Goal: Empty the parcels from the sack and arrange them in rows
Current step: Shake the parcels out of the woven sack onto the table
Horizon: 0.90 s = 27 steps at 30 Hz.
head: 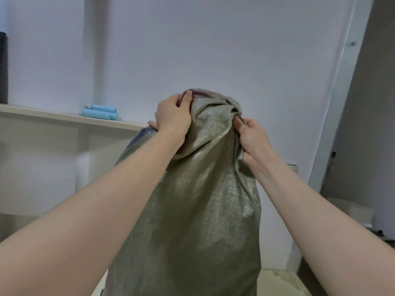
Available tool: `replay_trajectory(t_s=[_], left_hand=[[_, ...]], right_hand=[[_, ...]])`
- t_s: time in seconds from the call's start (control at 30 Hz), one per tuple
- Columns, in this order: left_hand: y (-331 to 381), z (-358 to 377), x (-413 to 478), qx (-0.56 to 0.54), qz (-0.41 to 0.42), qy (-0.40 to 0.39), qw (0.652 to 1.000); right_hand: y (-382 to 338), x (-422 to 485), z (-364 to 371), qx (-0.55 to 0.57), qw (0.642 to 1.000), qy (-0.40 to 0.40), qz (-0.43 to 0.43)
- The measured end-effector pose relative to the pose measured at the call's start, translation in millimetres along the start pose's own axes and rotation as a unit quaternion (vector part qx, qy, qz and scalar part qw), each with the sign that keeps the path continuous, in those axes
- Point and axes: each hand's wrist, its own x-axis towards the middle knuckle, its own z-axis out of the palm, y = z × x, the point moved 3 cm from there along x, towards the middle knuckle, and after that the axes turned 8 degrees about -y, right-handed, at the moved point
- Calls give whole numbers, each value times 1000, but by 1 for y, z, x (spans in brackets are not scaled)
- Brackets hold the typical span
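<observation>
A grey-green woven plastic sack [192,199] hangs tall from the fingers, its bunched upper end held high and its lower end out of view below. The left hand [173,118] grips the top fold, fingers [188,97] curled over it, a dark red strip showing just past the fingertips. The right hand [255,142] pinches a twisted gather of cloth, fingers [239,122] dug into the folds. No parcels show; whether any are inside cannot be told. The weave looks slick, so the smaller right-hand pinch seems the likelier to slip, throwing the weight onto the left hand and swinging the sack aside. If the hidden mouth is open beneath, the contents could drop all at once and scatter. Far below the fingers, to the right, a strip of pale beige surface [277,280] peeps out; desk or floor, I cannot tell. Left of the fingers a pale shelf [53,116] carries light blue plastic tubes [100,112]; behind them a white wall [213,39], and to the right a white frame [342,82]
</observation>
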Motion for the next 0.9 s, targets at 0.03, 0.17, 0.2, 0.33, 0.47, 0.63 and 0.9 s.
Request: replay_trajectory(t_s=[0.03,0.17,0.2,0.33,0.47,0.63,0.9], left_hand=[[8,2,5,-11,13,-4,1000],[15,8,21,-36,28,-34,998],[12,9,23,-32,24,-33,999],[-12,13,19,-17,-4,-50,999],[-34,11,-6,17,-34,-83,996],[-85,6,-31,137,-67,-142,978],[-72,10,-41,401,-73,-84,910]], right_hand=[[-5,6,-2,-7,1000,0,-10],[-20,16,-4,-76,997,2,-10],[-20,15,-5,-89,996,2,-3],[-2,4,-9,-77,997,2,27],[24,-5,-21,-131,989,5,68],[68,-18,-36,-318,938,3,138],[64,-29,-23,-536,841,4,71]])
